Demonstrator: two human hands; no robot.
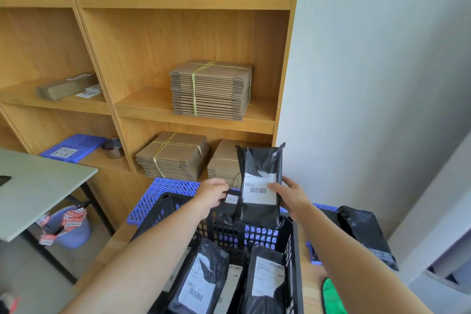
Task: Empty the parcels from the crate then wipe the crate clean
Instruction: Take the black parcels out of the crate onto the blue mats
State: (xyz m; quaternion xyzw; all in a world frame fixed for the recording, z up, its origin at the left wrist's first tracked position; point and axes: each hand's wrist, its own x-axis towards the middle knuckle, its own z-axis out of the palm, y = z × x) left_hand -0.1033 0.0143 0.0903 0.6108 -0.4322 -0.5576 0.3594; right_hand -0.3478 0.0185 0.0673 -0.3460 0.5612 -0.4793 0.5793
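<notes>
The right hand (293,199) grips a black parcel (257,158) upright over the far end of the black crate (297,250), thumb pressed across its white label. The left hand (211,194) reaches to the crate's far rim, fingers curled down. Can't tell if it holds anything. Labelled parcels (201,275) lie in the near end.

Two parcels (201,278) lie in the near end of the crate (293,250), and a third parcel (260,160) stands upright over its far end, between the left hand (211,194) and right hand (293,197). A loose parcel (364,232) lies right of the crate, a table (38,186) left, and shelves (178,0) holding cardboard bundles (211,89) behind.
</notes>
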